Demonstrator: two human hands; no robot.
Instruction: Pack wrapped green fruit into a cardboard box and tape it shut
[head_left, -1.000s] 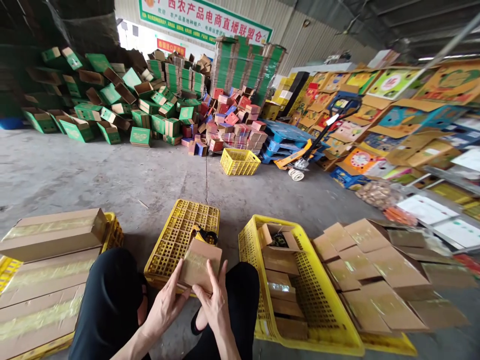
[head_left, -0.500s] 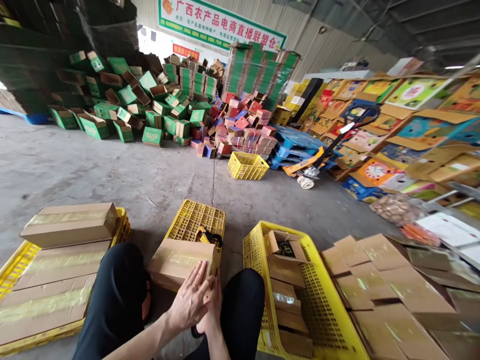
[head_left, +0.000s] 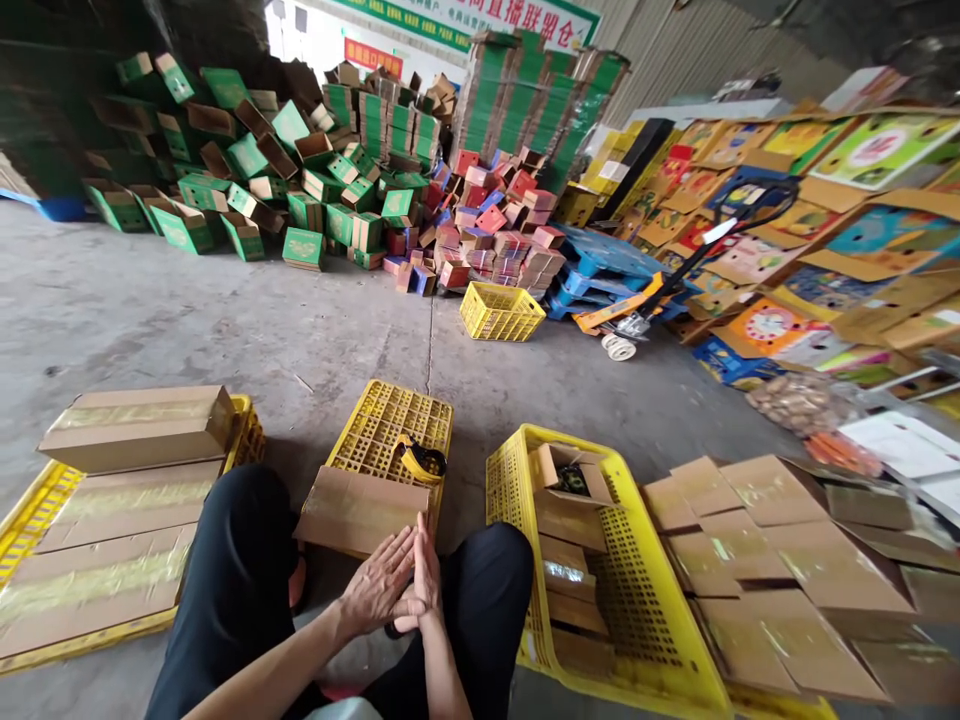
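Observation:
A brown cardboard box [head_left: 364, 510] lies across the near end of an upturned yellow crate [head_left: 391, 412], between my knees. Its upper face looks plain, with no tape strip showing. My left hand [head_left: 379, 585] is at the box's near right corner, fingers stretched out and close together. Beside it, my right hand [head_left: 426, 572] points its straight fingers upward along the box's right end. The two hands touch or nearly touch; whether they press on the box I cannot tell. Behind the box, a yellow and black tape dispenser [head_left: 421, 458] rests on the crate.
Taped boxes [head_left: 97, 570] fill a yellow crate at left. To the right, a long yellow crate [head_left: 660, 600] holds smaller boxes, one open with dark contents. Flattened cartons [head_left: 780, 540] lie beyond it. Farther off are a yellow basket [head_left: 502, 312], a pallet jack [head_left: 630, 320] and heaped boxes.
The box has been turned, so its taped face no longer shows on top. My hands have drawn slightly nearer each other. The view has tipped down a little.

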